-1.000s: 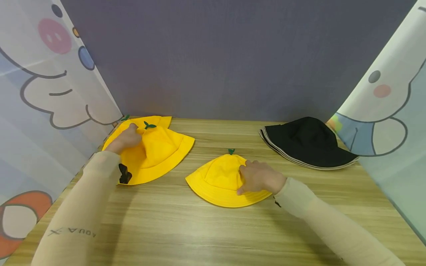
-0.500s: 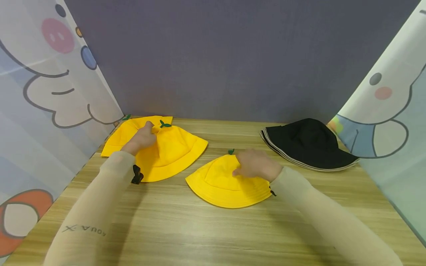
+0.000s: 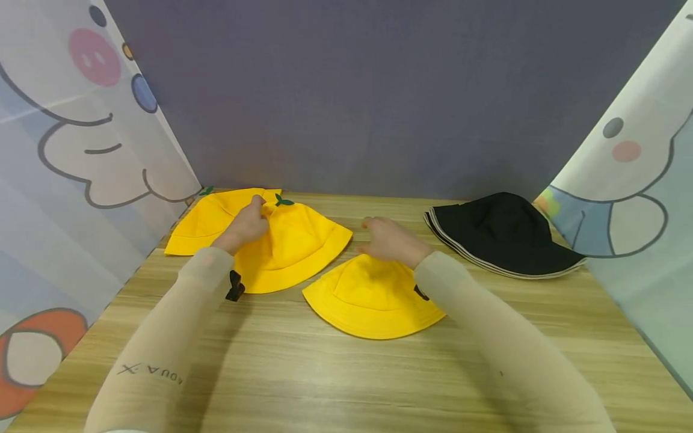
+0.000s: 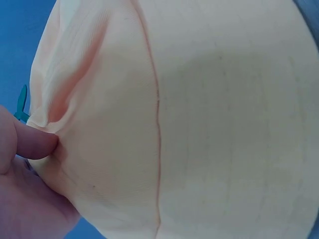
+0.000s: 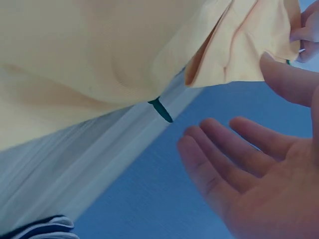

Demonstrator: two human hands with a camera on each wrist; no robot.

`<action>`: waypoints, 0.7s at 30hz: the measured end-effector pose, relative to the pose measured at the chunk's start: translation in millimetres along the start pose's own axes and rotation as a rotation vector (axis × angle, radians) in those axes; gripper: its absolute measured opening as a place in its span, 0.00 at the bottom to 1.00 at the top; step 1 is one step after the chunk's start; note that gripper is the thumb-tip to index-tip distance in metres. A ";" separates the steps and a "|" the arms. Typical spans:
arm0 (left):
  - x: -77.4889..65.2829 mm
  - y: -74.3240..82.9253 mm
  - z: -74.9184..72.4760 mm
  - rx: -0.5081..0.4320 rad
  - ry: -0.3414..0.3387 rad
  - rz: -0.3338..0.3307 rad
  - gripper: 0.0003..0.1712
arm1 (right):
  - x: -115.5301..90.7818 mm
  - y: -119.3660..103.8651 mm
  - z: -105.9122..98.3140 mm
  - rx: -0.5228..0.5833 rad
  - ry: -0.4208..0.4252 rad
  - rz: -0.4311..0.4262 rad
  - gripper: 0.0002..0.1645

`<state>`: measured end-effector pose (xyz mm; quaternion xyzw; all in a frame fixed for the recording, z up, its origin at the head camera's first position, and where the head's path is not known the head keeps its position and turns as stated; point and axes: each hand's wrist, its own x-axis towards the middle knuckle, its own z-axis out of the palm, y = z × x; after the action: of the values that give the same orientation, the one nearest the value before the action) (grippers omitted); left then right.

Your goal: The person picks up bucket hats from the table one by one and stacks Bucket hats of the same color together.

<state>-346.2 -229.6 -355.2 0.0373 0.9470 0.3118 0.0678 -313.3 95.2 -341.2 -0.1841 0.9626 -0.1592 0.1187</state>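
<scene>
Near its sprout-topped crown, a yellow bucket hat [image 3: 298, 240] is pinched by my left hand [image 3: 246, 228]. The left wrist view shows the thumb [image 4: 37, 144] pressing into the hat's creased cloth. My right hand [image 3: 394, 242] hovers over the crown of a second yellow bucket hat [image 3: 368, 294], at the middle of the table, and hides its green sprout in the head view. In the right wrist view the right hand [image 5: 249, 174] has its fingers extended, with nothing between them. A third yellow bucket hat [image 3: 197, 228] lies behind the held one, partly covered by it.
Black bucket hats [image 3: 503, 240] with pale-edged brims lie stacked at the back right of the wooden table [image 3: 303, 373]. A grey wall [image 3: 346, 102] closes off the back, and cartoon-printed panels [image 3: 633, 186] stand at both sides.
My left hand has moved to the right with its yellow hat, uncovering more of the hat behind. The right hand has left the middle hat's side and moved up and left past its crown.
</scene>
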 end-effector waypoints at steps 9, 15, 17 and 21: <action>3.9 6.9 8.1 0.008 0.040 0.045 0.29 | 26.9 -4.9 8.1 0.136 -0.003 -0.051 0.48; 4.0 10.9 9.7 0.018 0.067 0.096 0.25 | 43.1 -11.1 10.6 0.168 0.000 -0.028 0.49; 4.0 12.5 10.5 0.005 0.074 0.113 0.24 | 47.1 -12.3 12.5 0.184 -0.006 -0.019 0.49; 4.1 15.8 12.3 -0.024 0.086 0.139 0.25 | 52.6 -14.3 17.3 0.225 -0.011 -0.010 0.49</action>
<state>-348.0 -209.3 -356.1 0.0887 0.9403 0.3285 0.0058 -351.4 57.3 -361.1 -0.1754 0.9371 -0.2658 0.1432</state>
